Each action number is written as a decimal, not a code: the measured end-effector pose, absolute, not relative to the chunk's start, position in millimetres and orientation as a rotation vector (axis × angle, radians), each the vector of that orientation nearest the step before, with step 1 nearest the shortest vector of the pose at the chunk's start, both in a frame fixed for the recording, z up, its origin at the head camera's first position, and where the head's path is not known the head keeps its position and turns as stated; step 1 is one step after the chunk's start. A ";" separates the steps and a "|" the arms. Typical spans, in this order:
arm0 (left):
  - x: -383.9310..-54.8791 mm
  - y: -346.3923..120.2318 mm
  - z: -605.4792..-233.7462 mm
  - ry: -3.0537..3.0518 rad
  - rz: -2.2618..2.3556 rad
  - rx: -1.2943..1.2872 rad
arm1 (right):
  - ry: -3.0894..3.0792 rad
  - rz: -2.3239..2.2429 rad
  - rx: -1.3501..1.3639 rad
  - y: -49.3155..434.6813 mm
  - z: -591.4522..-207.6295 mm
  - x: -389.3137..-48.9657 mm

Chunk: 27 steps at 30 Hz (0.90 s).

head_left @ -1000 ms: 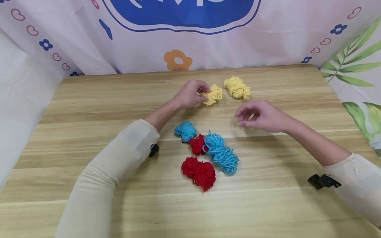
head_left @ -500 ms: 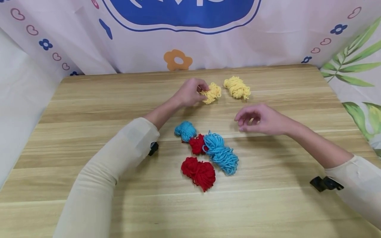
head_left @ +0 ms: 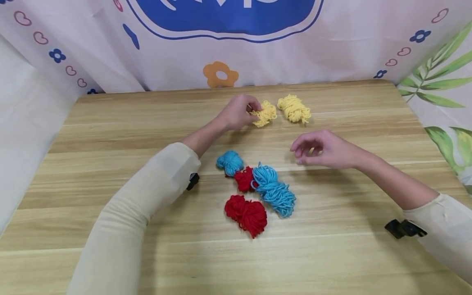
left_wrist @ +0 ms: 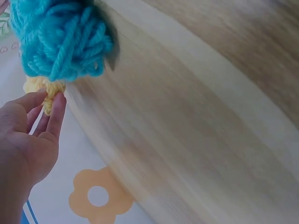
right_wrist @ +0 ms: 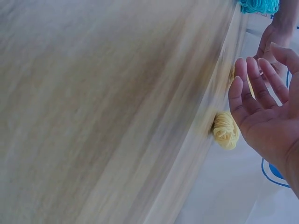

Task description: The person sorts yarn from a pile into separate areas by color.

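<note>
Near the far edge of the table, my left hand [head_left: 241, 112] pinches a small yellow yarn bundle [head_left: 267, 114] between thumb and fingers; the left wrist view shows the same pinch on the yellow yarn [left_wrist: 48, 95]. Just right of it lies a second yellow yarn bundle [head_left: 293, 109], wound round its middle. My right hand [head_left: 324, 149] hovers over the table, nearer to me, its fingers loosely bent around nothing. In the right wrist view that hand [right_wrist: 268, 100] has relaxed, spread fingers, with a yellow bundle [right_wrist: 226, 130] beyond them.
Mid-table sit a small blue yarn bundle [head_left: 230, 162], a small red one [head_left: 244, 179], and a large blue one [head_left: 274, 190] overlapping the red. A larger red bundle [head_left: 247, 215] lies closer to me. A printed cloth [head_left: 177, 61] hangs behind the wooden table [head_left: 317, 258].
My left hand shifts slightly back and then right with the yellow yarn, toward the other yellow bundle. My right hand has drawn a little nearer to me.
</note>
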<state>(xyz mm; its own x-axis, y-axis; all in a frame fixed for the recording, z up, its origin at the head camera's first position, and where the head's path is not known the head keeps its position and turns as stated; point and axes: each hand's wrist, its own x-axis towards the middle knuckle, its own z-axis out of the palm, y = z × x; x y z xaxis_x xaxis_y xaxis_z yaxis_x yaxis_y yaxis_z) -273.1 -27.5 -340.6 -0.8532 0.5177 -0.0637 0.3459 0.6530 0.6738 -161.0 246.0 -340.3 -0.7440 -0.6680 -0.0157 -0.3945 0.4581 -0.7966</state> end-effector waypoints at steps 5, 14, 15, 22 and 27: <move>-272.5 -23.6 -340.8 2.611 1.005 0.733 | 2.383 -1.170 -0.891 245.5 -340.5 -160.2; -273.3 -21.0 -341.1 2.601 1.038 0.800 | 2.385 -1.183 -0.887 247.3 -336.9 -159.7; -273.4 -21.0 -341.1 2.596 1.050 0.795 | 2.387 -1.184 -0.890 247.4 -336.7 -159.7; -274.4 -21.6 -341.4 2.563 1.102 0.728 | 2.374 -1.182 -0.899 246.2 -338.0 -159.2; -274.8 -20.9 -341.1 2.566 1.111 0.698 | 2.360 -1.176 -0.903 244.9 -338.3 -157.8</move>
